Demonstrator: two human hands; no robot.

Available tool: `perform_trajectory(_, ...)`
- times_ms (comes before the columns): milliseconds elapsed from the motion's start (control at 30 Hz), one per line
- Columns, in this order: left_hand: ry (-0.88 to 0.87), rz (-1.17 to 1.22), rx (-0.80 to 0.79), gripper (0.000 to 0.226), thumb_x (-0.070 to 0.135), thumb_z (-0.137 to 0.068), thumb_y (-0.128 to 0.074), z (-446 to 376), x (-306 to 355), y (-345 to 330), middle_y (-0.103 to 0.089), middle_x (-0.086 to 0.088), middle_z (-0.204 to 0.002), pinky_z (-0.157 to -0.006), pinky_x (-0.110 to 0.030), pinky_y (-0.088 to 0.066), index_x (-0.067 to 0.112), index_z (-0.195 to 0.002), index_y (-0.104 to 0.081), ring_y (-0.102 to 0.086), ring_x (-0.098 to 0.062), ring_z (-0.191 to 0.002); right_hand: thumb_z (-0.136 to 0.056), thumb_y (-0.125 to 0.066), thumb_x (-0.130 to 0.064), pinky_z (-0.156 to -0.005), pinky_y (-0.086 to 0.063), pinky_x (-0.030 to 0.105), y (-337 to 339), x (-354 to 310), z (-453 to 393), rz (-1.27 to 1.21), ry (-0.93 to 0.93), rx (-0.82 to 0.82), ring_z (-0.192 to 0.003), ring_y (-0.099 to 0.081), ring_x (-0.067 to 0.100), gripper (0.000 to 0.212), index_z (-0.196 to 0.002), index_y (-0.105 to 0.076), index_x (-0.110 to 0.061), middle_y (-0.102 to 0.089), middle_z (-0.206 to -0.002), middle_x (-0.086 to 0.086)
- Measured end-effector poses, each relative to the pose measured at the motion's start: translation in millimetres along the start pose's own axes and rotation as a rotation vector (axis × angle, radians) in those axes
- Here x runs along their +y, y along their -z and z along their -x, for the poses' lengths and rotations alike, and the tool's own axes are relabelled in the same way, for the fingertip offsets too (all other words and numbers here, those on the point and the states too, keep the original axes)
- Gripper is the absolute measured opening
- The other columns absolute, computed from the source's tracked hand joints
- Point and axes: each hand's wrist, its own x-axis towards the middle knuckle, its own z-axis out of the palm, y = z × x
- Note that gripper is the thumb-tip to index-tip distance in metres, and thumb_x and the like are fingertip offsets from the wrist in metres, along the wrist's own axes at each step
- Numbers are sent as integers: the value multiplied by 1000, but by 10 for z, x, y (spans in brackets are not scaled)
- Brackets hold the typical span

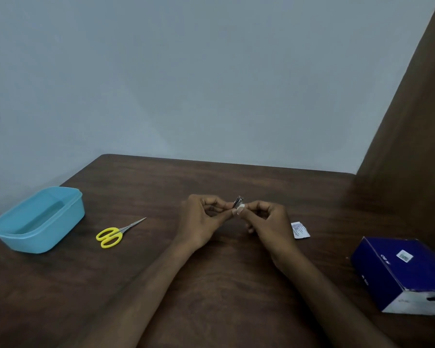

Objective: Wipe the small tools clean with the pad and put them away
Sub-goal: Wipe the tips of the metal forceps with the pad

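A: Holding what, the hands?
B: Left hand [201, 219] pinches the nail clipper [237, 202], right hand [264, 222] pinches the white pad [239, 209] on it, well right of the blue tub [35, 219]; the scissors [116, 233] lie just right of the tub

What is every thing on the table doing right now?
Left hand: pinches the small metal tool.
Right hand: presses the white pad on the tool.
Small metal tool: held up, being wiped.
White pad: against the tool.
Yellow scissors: closed, lying flat.
Blue tub: open, no lid.
Sachet: lying flat.
Dark blue box: on the table.
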Motion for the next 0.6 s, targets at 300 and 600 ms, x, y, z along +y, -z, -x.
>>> perform_trajectory(300,-78,-139,22,11,21,-79,-96,18,-26,-20,-79,14,-75,-62,-16,-53,24,-86,-87,-73,2,-66,-87,-86,-19,-59,-46,17,60,-7,-9,374,424,227,-60,-65,5,7,-86,-82,-24,-71,-71,-14)
perform_trajectory(600,-53,-307,11,9,35,-82,-91,68,17,0,-76,26,-74,-62,-31,-63,39,-84,-83,-71,7,-65,-92,-80,-25,-55,-46,28,129,-159,129,645,638,337,-61,-60,7,10,-100,-82,-31,-68,-86,-14)
